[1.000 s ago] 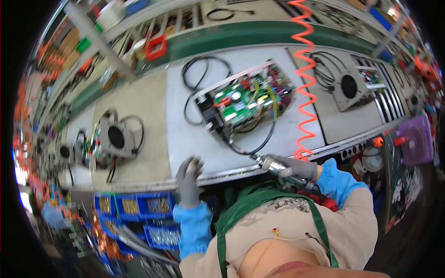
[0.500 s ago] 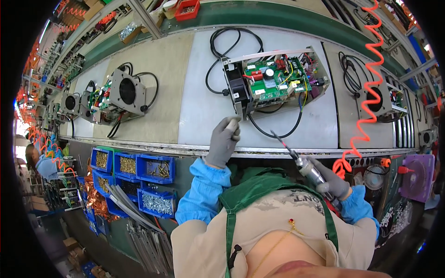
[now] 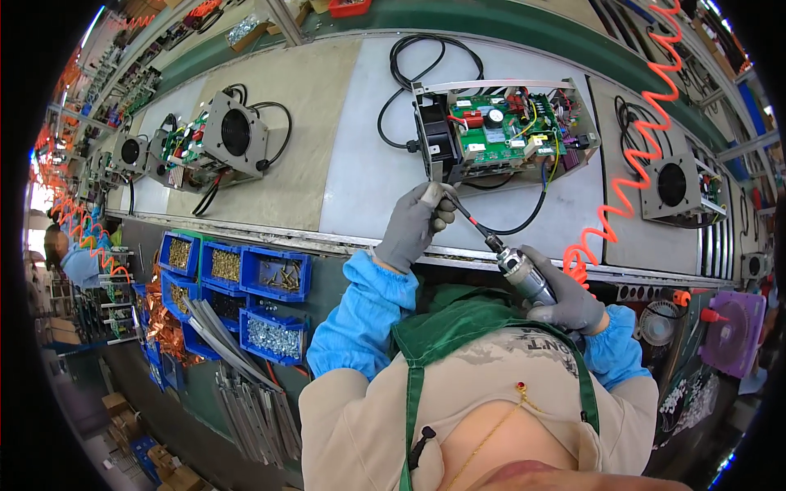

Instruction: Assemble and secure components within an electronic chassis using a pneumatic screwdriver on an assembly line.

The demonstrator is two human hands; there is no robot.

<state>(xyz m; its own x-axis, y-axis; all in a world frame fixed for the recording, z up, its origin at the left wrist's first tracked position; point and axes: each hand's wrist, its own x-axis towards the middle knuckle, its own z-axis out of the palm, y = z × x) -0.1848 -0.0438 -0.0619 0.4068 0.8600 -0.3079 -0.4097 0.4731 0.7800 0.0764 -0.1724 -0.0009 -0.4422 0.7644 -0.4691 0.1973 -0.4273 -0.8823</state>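
My right hand point(image 3: 568, 296), in a grey glove, is wrapped round a silver power screwdriver point(image 3: 524, 275) with a long thin bit. The bit points up and left to the fingertips of my left hand point(image 3: 416, 225), also gloved in grey. Those fingers are pinched together at the bit's tip, and whatever they hold is too small to make out. Just beyond them, an open metal-framed device point(image 3: 508, 135) lies on the bench with its green circuit board facing up. A black fan housing point(image 3: 438, 141) forms its left end. Its black cable point(image 3: 524, 225) loops beside the driver's bit.
Blue bins point(image 3: 274, 337) of screws and small parts stand at the lower left, above grey metal strips point(image 3: 258, 417). An orange coiled hose point(image 3: 616, 192) hangs at the right. Similar fan units point(image 3: 233, 135) sit farther along the bench, and a purple fan point(image 3: 731, 334) stands far right.
My left hand has moved slightly right and up. The screwdriver in my right hand has moved left and up, bringing its bit to my left fingertips. The whole view has shifted a little.
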